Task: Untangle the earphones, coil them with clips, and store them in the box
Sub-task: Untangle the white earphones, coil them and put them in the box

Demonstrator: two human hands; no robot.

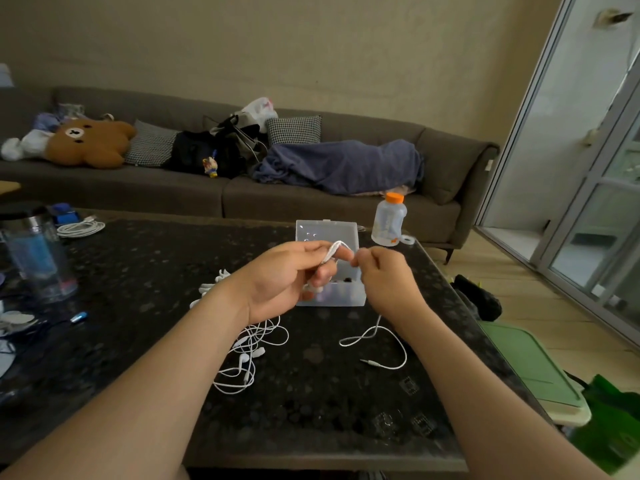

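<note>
The person is holding both hands up over the dark speckled surface (138, 271), just in front of the clear box (327, 233), whose lid is standing open behind them. The left hand (287, 278) is gripping a folded bundle of white earphone cord (332, 252), its fingers (323, 271) curled around the loops. The right hand (384, 275) is pinching the same cord between thumb and fingertips, close beside the left. From the right hand, the free end is trailing down to the surface, where it is lying in a loose loop ending in the plug (369, 362). A second tangle of white earphones (247, 355) is lying below the left wrist, seemingly not yet sorted. Several white clips (211, 287) appear to be waiting left of the box, partly hidden by the forearm.

Risks, as judged from here: the bundle could spring open if the left grip is loosening before a clip goes on; the trailing end could be dragging into the neighbouring tangle and knotting afresh; a sharp pull could be kinking the thin cord.
</note>
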